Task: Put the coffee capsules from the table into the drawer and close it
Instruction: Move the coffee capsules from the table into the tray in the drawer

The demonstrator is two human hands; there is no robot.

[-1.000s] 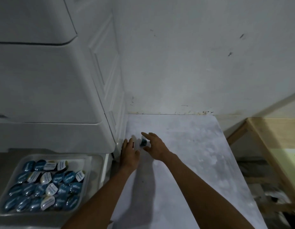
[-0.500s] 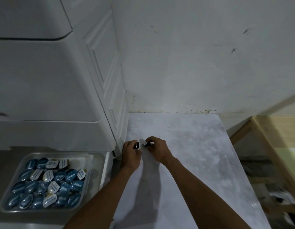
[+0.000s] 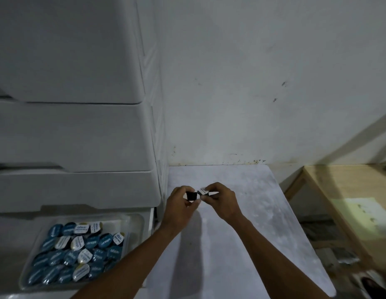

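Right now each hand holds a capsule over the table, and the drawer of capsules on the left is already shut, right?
Not quite. The head view shows the drawer pulled open, with the blue and white capsules visible inside. The rest holds: the left hand and right hand each hold a capsule above the table.

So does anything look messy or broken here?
Nothing broken. The capsules lie jumbled in the open drawer, some overlapping. The wall has dark stains near the table.
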